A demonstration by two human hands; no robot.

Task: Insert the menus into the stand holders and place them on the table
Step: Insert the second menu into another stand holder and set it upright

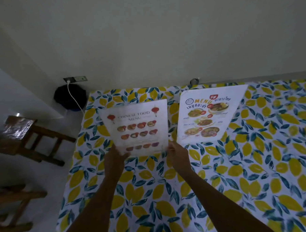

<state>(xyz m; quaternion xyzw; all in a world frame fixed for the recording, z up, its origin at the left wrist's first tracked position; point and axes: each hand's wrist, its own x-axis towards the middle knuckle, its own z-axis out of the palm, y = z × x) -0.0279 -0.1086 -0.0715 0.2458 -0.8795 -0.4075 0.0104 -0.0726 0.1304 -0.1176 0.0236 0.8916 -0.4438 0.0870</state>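
A white Chinese food menu (137,127), printed with red lanterns and rows of dishes, is tilted up near the table's far left. It looks set in a clear stand holder, whose edges are hard to make out. My left hand (115,157) grips its lower left corner and my right hand (177,154) holds its lower right edge. A second menu (208,113) with Thai lettering and food pictures stands leaning back to the right of it, apart from both hands.
The table (258,172) wears a cloth with yellow lemons and blue leaves and reaches the far wall. Wooden chairs (25,138) stand on the white floor at the left. A dark round object (70,98) with a white cable sits by the wall socket.
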